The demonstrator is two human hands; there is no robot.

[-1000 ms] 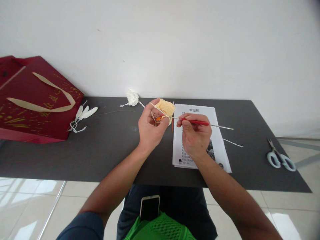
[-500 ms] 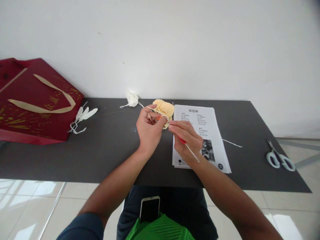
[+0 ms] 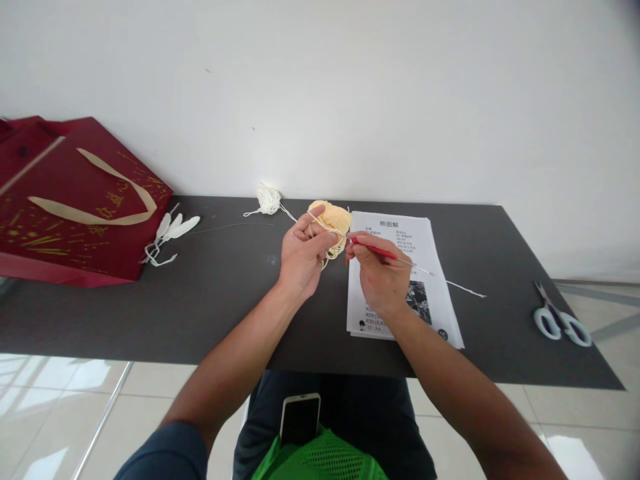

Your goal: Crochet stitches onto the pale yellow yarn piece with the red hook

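Observation:
My right hand [image 3: 383, 270] is closed around a red-handled crochet hook [image 3: 379, 251], whose bare metal end sticks out to the right. The hook's other end points left toward my left hand [image 3: 305, 250]. Pinched between my left thumb and fingers is white yarn [image 3: 327, 228], with a strand raised over the forefinger. Whatever stitches lie in that grip are mostly hidden. Just behind sits a pale yellow yarn ball [image 3: 334, 215], with loose loops hanging at its front. From a small white yarn ball [image 3: 269, 199], a strand leads to my left hand.
Printed sheets [image 3: 400, 320] lie under my right hand on the dark table [image 3: 225, 300]. White crocheted pieces [image 3: 175, 227] rest beside a red gift bag [image 3: 90, 207] at left. Scissors [image 3: 560, 317] lie at right. A phone [image 3: 300, 419] and green mesh [image 3: 320, 460] are at my lap.
My right hand has turned, so the hook now lies flatter and shows more of its red handle. The view has shifted slightly. My left hand keeps its pinch.

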